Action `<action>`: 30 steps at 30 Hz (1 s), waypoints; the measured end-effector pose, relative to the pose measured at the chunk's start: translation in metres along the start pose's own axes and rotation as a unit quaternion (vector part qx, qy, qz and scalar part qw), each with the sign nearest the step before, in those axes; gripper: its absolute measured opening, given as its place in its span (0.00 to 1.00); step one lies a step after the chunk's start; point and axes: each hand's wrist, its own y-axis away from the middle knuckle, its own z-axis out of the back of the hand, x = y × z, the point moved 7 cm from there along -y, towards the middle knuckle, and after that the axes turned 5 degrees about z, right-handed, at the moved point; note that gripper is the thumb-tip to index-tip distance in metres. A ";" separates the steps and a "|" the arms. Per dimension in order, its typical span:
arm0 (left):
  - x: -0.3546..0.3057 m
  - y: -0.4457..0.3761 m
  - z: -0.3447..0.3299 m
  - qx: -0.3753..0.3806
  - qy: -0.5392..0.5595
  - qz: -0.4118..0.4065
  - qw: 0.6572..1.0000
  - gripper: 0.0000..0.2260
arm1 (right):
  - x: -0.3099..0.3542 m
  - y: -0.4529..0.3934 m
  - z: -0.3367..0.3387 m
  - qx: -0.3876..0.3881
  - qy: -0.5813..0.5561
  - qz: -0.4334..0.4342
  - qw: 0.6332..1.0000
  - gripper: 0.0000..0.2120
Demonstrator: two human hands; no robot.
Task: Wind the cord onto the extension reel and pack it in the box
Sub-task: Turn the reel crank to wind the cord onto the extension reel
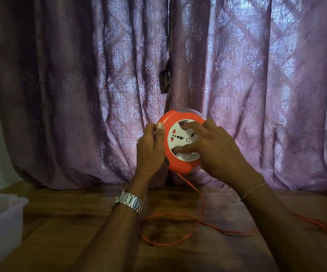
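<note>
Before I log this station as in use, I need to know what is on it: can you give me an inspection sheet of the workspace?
Surface: wooden table, dark grain, dimly lit.
Job's things: orange extension reel with a white socket face, held up above the table; translucent plastic box at the left edge, contents not clear.
Clutter: nothing seen.
Hands: left hand grips the reel's left rim; right hand lies on the socket face, fingers spread.
Cables: orange cord hangs from the reel's underside, loops loose on the table and runs off to the right, not yet wound.
Surroundings: purple patterned curtain right behind the table.
</note>
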 end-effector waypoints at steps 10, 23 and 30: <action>-0.007 0.003 -0.003 -0.010 -0.003 -0.018 1.000 0.16 | -0.020 0.008 0.008 -0.136 0.001 -0.161 0.978 0.31; -0.002 0.000 0.000 -0.013 0.012 0.008 1.000 0.15 | 0.001 -0.001 0.015 -0.105 -0.046 0.034 0.993 0.17; -0.004 0.001 -0.001 -0.006 0.005 -0.007 1.000 0.15 | 0.001 -0.001 0.001 0.003 -0.027 0.002 1.000 0.20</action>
